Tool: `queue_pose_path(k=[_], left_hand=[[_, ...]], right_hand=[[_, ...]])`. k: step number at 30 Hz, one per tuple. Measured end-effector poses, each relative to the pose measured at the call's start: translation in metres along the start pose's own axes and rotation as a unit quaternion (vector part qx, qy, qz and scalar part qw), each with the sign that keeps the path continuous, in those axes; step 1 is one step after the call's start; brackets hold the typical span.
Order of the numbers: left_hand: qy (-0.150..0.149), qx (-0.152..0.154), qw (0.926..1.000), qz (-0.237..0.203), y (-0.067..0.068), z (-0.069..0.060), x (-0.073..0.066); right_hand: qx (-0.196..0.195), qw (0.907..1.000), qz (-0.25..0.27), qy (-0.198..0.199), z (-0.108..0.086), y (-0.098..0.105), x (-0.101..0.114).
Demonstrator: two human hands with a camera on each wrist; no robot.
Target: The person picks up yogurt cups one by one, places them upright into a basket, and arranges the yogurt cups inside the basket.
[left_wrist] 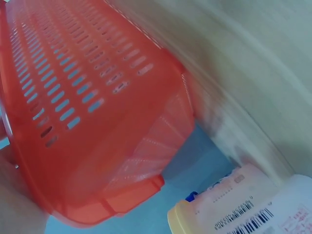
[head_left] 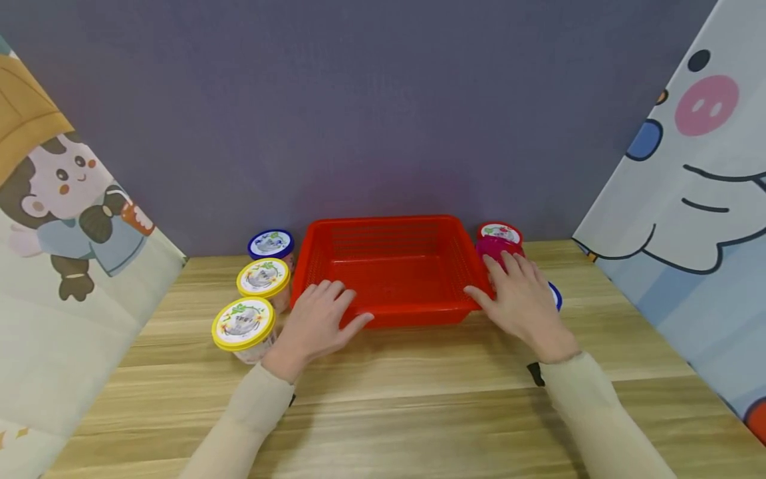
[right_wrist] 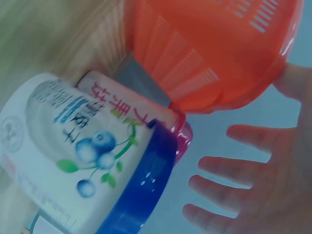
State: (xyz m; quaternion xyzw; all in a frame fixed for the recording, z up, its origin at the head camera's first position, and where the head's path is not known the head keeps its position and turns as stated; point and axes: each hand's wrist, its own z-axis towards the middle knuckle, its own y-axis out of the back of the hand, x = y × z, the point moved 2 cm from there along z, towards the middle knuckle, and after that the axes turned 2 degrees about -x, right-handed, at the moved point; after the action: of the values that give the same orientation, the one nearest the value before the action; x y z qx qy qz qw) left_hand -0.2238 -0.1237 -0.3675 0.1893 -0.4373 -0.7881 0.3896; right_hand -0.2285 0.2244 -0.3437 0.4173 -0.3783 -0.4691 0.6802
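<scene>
A red plastic basket (head_left: 389,283) with slotted sides stands on the table between my hands. My left hand (head_left: 314,326) lies at its front left corner, fingers loosely bent and the thumb extended along the front rim. In the left wrist view only a part of that hand (left_wrist: 17,195) shows beside the basket wall. My right hand (head_left: 520,299) is at the basket's right side, its thumb at the rim. The right wrist view shows the fingers (right_wrist: 239,170) spread, holding nothing, above a blue-lidded tub (right_wrist: 97,151) with blueberries on its label.
Left of the basket stand a blue-lidded tub (head_left: 271,244) and two yellow-lidded tubs, the front one (head_left: 242,324) nearest my left wrist. Behind my right hand are a red-lidded tub (head_left: 499,231) and a pink lid (head_left: 495,247). A grey wall (head_left: 383,113) rises behind the wooden table (head_left: 395,406).
</scene>
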Motion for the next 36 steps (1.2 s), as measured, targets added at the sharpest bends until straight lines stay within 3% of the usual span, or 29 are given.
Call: queue_pose_path(k=[17, 36], left_hand=[[-0.003, -0.015, 0.9994, 0.032, -0.003, -0.014, 0.01], [0.004, -0.016, 0.9992, 0.037, -0.001, -0.015, 0.009]], right_hand=[[0.024, 0.9992, 0.007, -0.031, -0.01, -0.001, -0.022], [0.034, 0.9985, -0.008, -0.042, -0.018, -0.003, -0.043]])
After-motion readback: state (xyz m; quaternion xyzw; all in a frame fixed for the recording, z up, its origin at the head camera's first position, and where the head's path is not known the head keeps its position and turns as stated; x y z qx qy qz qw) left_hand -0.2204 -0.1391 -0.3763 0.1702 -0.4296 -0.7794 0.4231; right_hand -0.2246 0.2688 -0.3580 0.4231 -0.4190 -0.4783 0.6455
